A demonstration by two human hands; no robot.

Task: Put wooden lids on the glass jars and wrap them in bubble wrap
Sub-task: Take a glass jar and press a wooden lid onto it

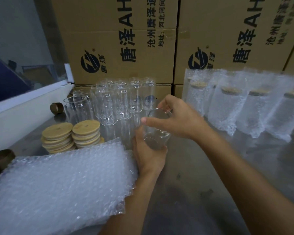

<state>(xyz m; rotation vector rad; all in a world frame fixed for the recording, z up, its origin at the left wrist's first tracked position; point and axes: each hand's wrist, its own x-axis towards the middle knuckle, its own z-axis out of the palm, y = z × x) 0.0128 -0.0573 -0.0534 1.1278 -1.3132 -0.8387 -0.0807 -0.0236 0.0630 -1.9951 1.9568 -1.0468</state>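
Fingers of my left hand (148,154) curl round the base of a glass jar (155,128) at centre, while my right hand (178,119) pinches its rim. At nine o'clock sit wooden lids (71,135); at seven, bubble wrap (61,189); at two, wrapped jars (244,106). Cartons (119,39) at twelve read "唐泽 AH".
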